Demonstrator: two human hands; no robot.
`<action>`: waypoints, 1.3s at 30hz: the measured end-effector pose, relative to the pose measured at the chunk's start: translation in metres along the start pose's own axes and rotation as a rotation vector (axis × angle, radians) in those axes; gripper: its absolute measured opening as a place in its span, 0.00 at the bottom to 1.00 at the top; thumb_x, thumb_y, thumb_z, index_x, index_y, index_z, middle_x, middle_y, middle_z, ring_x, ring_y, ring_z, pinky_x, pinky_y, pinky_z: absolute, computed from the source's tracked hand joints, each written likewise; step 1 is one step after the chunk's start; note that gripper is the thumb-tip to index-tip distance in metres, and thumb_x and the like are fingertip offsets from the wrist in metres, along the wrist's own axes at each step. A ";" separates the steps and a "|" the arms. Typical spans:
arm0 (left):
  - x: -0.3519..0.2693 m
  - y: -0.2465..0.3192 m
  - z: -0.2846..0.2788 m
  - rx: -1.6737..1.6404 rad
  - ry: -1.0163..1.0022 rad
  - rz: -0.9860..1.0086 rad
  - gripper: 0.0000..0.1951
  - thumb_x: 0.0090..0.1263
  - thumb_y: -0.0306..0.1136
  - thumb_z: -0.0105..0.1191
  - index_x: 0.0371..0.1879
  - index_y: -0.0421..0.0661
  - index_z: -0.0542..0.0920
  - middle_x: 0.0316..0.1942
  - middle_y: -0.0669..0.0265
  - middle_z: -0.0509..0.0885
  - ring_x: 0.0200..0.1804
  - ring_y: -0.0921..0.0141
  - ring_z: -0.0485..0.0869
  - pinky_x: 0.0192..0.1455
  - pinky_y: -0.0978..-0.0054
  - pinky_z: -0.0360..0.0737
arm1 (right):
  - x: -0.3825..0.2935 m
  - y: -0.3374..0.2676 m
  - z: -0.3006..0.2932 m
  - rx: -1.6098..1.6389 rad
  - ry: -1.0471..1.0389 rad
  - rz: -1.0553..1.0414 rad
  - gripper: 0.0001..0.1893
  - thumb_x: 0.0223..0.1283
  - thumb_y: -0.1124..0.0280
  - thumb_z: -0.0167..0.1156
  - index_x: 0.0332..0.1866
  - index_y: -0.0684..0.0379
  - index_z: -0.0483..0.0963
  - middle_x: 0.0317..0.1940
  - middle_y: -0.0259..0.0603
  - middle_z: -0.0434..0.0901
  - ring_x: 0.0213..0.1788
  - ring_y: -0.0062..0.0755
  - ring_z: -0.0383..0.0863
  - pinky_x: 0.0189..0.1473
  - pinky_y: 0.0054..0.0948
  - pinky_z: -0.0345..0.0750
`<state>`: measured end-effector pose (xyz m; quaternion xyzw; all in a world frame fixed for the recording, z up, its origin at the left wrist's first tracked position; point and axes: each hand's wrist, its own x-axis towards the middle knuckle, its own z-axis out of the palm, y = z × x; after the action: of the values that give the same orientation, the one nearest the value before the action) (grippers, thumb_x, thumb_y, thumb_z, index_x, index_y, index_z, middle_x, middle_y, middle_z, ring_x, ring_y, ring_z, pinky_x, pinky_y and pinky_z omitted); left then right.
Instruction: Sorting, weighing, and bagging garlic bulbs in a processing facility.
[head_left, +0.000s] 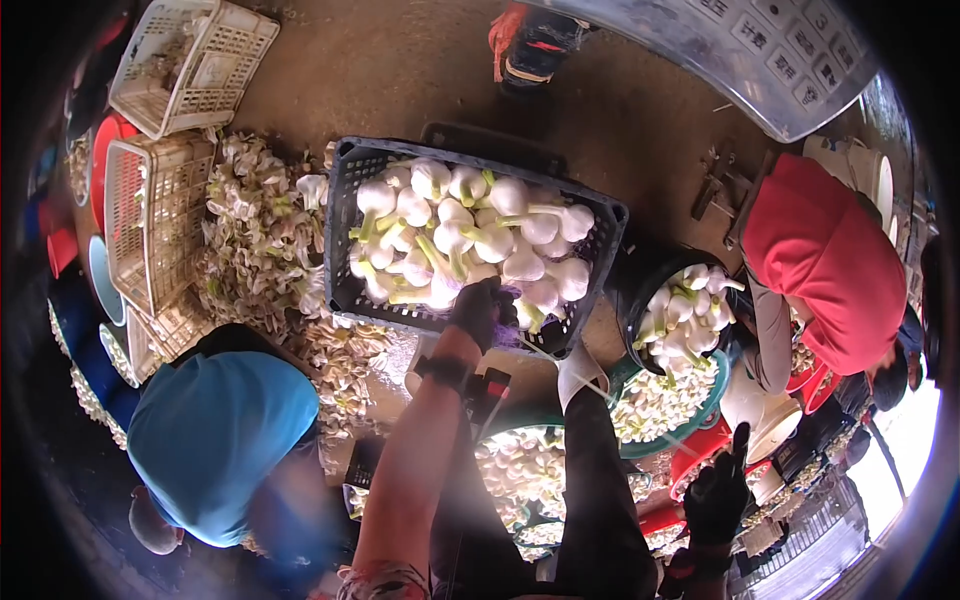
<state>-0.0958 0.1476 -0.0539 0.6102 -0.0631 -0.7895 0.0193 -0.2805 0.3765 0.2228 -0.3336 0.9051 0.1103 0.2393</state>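
A black plastic crate (342, 225) full of white garlic bulbs (452, 232) with green stem stubs lies before me. My left hand (480, 311), in a dark glove, is at the crate's near edge, beside purple netting (510, 319); its fingers are bent, and whether they grip the netting or the edge cannot be told. My right hand (718, 491), in a black glove, is held away at the lower right, one finger extended and nothing seen in it. A thin pale strand runs from near the crate's near edge towards the right.
Garlic peelings (259, 225) are heaped left of the crate, by cream crates (154, 217). A person in blue (225, 442) is at lower left, another in red (825, 262) at right. A black bucket (637, 300) and a green basin (724, 375) hold garlic. A device with keys (735, 60) overhangs the top right.
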 end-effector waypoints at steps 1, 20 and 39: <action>0.001 -0.002 0.001 0.006 -0.003 -0.002 0.19 0.66 0.41 0.43 0.32 0.34 0.78 0.14 0.67 0.72 0.17 0.72 0.70 0.22 0.76 0.67 | -0.010 0.012 0.001 0.002 0.001 0.007 0.12 0.43 0.82 0.51 0.37 0.65 0.70 0.51 0.52 0.72 0.32 0.49 0.76 0.40 0.39 0.75; -0.146 -0.114 0.030 -0.379 -0.908 0.225 0.15 0.70 0.39 0.41 0.45 0.40 0.72 0.40 0.63 0.78 0.36 0.74 0.78 0.36 0.76 0.75 | -0.019 0.022 0.046 1.035 -0.321 0.273 0.10 0.48 0.81 0.52 0.39 0.67 0.73 0.22 0.36 0.76 0.21 0.21 0.73 0.25 0.21 0.71; -0.111 0.048 0.049 2.099 0.524 0.847 0.42 0.49 0.26 0.53 0.67 0.53 0.51 0.68 0.51 0.50 0.32 0.60 0.80 0.24 0.73 0.77 | 0.059 -0.144 0.084 0.739 -0.224 -0.306 0.08 0.50 0.76 0.53 0.36 0.60 0.75 0.23 0.48 0.78 0.25 0.45 0.80 0.27 0.34 0.75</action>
<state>-0.1168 0.1153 0.0713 0.4012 -0.8796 -0.1290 -0.2209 -0.1947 0.2661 0.1145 -0.3417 0.7922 -0.2231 0.4537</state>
